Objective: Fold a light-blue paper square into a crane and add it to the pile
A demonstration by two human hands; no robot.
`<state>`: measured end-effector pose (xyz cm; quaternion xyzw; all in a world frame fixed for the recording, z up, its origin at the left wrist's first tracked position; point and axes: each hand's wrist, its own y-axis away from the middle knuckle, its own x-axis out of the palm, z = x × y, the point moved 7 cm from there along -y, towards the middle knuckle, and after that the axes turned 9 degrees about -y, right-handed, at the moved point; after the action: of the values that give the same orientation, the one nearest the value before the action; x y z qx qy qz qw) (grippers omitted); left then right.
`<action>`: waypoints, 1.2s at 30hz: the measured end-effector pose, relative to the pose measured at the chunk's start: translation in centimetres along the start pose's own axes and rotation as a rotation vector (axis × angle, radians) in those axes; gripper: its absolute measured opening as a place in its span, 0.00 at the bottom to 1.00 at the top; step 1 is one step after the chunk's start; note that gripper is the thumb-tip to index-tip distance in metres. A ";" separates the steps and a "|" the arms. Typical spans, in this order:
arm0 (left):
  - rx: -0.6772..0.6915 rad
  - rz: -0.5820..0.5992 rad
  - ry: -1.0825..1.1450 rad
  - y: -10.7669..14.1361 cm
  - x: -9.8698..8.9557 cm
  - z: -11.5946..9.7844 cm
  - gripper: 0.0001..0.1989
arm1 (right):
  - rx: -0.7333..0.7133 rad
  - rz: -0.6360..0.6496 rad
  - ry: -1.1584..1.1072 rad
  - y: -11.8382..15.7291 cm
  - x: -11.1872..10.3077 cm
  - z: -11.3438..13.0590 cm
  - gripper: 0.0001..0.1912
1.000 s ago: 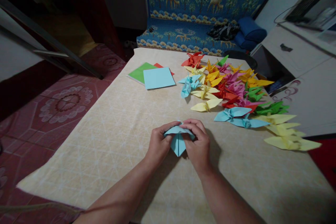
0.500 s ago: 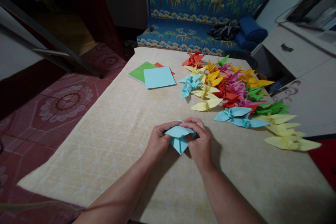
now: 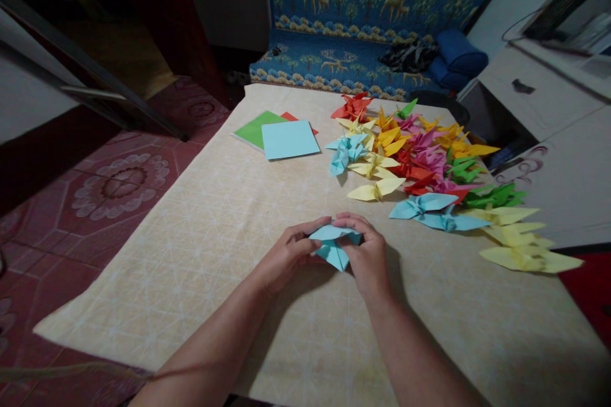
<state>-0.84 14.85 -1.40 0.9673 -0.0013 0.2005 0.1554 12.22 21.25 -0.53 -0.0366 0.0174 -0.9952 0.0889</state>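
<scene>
A light blue sheet of origami paper (image 3: pixel 334 254), partly folded, is held between my two hands over the table. Its lower end comes to a point toward me, and a raised flap bends across the top. My left hand (image 3: pixel 296 247) grips the left side, thumb near the flap's edge and fingers behind. On the right side my right hand (image 3: pixel 367 251) has its fingers curled over the flap and its thumb tucked under it. Beyond the hands lie finished paper cranes, the nearest a pale yellow crane (image 3: pixel 376 190) and a light blue crane (image 3: pixel 424 205).
Flat square sheets, a light blue sheet (image 3: pixel 291 140) over a green sheet (image 3: pixel 258 129) and a red one, lie at the far left of the cloth-covered table (image 3: pixel 191 254). Many coloured cranes (image 3: pixel 415 152) crowd the right side. A blue sofa (image 3: pixel 344 44) stands behind.
Both hands and the paper have shifted slightly right. My left thumb has come up onto the front of the paper, and the flap is tilted differently.
</scene>
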 end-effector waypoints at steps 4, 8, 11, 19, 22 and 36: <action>-0.030 0.086 0.212 0.3 0.0 -0.3 0.24 | 0.261 -0.034 -0.191 0.0 -0.5 -1.8 0.09; -0.061 0.066 0.186 0.2 -0.2 -0.1 0.22 | 0.331 -0.037 -0.291 0.0 -0.5 -1.9 0.11; -0.074 0.040 0.142 0.1 -0.1 0.2 0.21 | 0.343 -0.025 -0.299 0.1 -0.4 -1.7 0.11; -0.065 -0.012 0.081 0.0 -0.3 0.4 0.21 | 0.323 -0.007 -0.236 0.1 0.1 -1.2 0.11; -0.062 -0.032 0.049 -0.1 -0.4 0.5 0.23 | 0.311 -0.008 -0.202 0.0 0.1 -1.1 0.11; -0.001 -0.159 -0.016 -0.4 -0.4 0.8 0.23 | 0.251 -0.014 -0.111 0.1 0.3 -0.5 0.09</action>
<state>-0.85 14.97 -2.36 0.9658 0.0742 0.1796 0.1715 11.90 21.15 -1.00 -0.0804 -0.1123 -0.9866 0.0865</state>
